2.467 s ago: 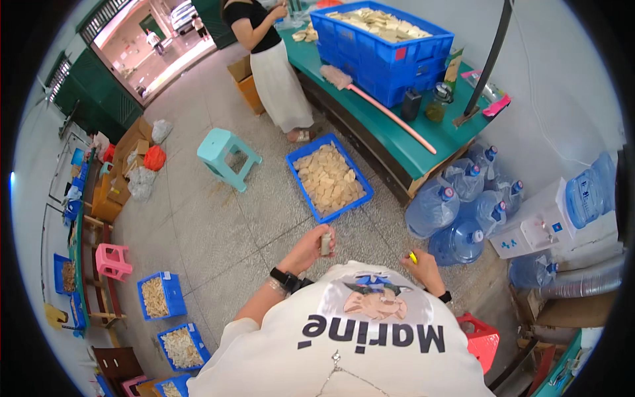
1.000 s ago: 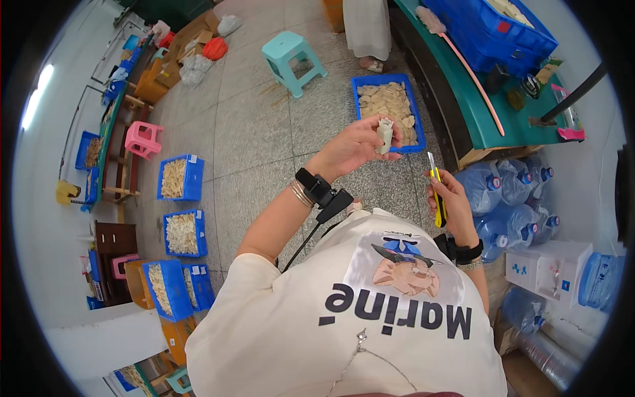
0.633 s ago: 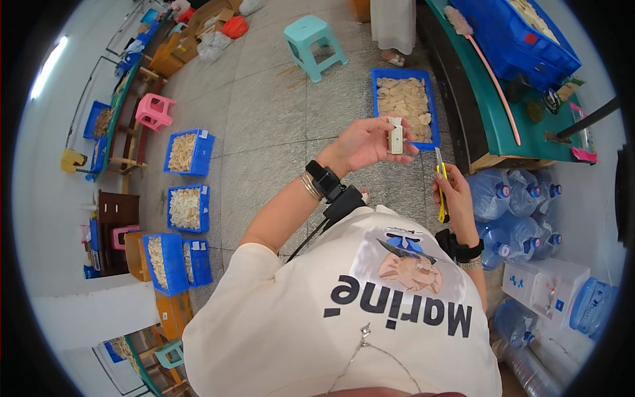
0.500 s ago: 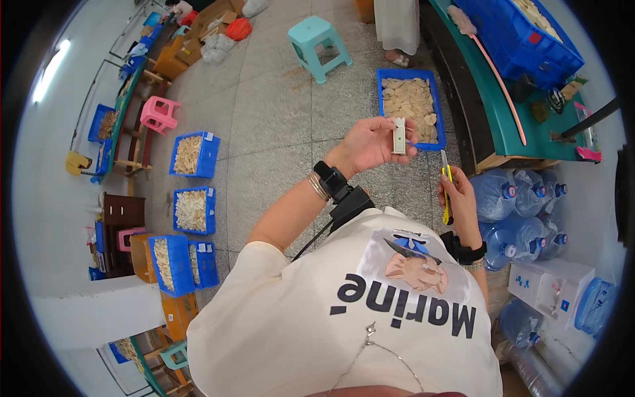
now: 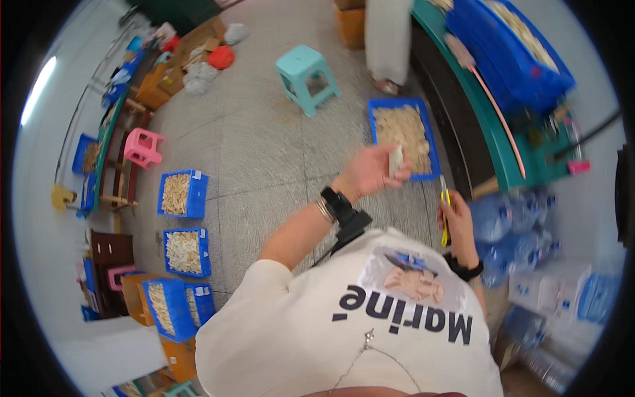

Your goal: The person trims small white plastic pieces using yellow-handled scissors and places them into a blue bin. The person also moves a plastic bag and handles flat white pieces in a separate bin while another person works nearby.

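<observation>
My left hand [image 5: 371, 172] is raised over the near edge of a blue crate [image 5: 431, 142]. Its fingers grip a small pale, oblong piece [image 5: 395, 161], held on end and blurred, so its kind is unclear. A heap of flat beige pieces [image 5: 400, 129] fills that crate. To the right and a little nearer, my right hand [image 5: 458, 220] is closed around a yellow utility knife [image 5: 445, 221]. The knife's blade points away from me, apart from the pale piece.
A turquoise stool [image 5: 307, 73] stands on the grey floor beyond my hands. Blue crates of pale pieces [image 5: 192, 251] line the left side. At right are a green-topped bench [image 5: 493, 132] and several large water bottles [image 5: 493, 218]. Someone in a light skirt [image 5: 387, 43] stands behind the crate.
The view has tilted, so the surroundings sit lower in it. My left hand has turned the pale piece, which shows narrower now. The knife stays in my right hand.
</observation>
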Motion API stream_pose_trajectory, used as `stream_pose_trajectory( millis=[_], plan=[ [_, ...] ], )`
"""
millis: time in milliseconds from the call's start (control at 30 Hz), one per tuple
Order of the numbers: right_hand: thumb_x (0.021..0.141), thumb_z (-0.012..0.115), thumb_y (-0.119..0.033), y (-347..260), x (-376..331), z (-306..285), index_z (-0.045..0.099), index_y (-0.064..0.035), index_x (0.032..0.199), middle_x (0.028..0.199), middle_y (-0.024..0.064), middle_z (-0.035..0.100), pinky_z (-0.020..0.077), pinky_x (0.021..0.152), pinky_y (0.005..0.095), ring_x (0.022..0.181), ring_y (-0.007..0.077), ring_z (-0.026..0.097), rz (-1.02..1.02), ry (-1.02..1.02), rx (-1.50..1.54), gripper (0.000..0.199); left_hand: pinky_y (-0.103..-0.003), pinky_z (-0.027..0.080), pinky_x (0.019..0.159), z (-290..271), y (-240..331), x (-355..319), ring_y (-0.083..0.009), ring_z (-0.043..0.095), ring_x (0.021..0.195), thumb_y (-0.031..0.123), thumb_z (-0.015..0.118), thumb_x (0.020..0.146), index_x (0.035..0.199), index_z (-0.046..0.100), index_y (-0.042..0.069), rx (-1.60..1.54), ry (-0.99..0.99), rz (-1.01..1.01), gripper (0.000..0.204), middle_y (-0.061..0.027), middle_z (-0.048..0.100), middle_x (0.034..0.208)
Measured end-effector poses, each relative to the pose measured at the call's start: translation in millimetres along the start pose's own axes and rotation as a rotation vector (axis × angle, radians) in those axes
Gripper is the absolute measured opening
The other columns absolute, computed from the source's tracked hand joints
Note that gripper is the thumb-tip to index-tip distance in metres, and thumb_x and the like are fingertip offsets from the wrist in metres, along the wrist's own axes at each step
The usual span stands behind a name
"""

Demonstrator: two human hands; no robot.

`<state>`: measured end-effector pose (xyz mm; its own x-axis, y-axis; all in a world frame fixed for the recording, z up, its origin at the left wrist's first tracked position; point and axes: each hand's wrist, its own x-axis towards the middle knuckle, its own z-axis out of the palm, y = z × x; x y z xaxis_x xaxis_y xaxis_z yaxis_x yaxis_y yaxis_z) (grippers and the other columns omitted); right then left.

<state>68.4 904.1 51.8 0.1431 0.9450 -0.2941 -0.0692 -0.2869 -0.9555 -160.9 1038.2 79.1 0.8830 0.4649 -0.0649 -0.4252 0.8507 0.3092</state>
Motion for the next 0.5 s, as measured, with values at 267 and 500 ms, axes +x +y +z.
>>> stream_pose_trajectory(
  millis=[267, 500],
  plan=[
    [0.093, 0.053, -0.009, -23.6, 95.6, 122.2, 0.054, -0.0046, 0.101, 0.067, 0.0024, 0.054, 0.04, 0.043, 0.0233, 0.049, 0.0103, 0.051, 0.105, -0.205, -0.171, 0.009, -0.026, 0.051, 0.052, -47.6, 88.1, -108.1, -0.015, 0.06, 0.078, 0.032, 0.042, 0.101, 0.099, 0.053, 0.008, 0.378, 0.266, 0.246, 0.027, -0.0031, 0.057, 0.089],
    [0.094, 0.055, -0.013, -32.2, 164.9, 205.1, 0.054, -0.0034, 0.104, 0.068, 0.0037, 0.056, 0.0409, 0.044, 0.0244, 0.05, 0.0105, 0.051, 0.177, -0.379, -0.13, 0.014, -0.048, 0.054, 0.088, -86.7, 135.9, -189.3, -0.0211, 0.061, 0.092, 0.025, 0.042, 0.102, 0.114, 0.045, 0.008, 0.338, 0.472, 0.356, 0.021, -0.0041, 0.055, 0.087]
  ],
)
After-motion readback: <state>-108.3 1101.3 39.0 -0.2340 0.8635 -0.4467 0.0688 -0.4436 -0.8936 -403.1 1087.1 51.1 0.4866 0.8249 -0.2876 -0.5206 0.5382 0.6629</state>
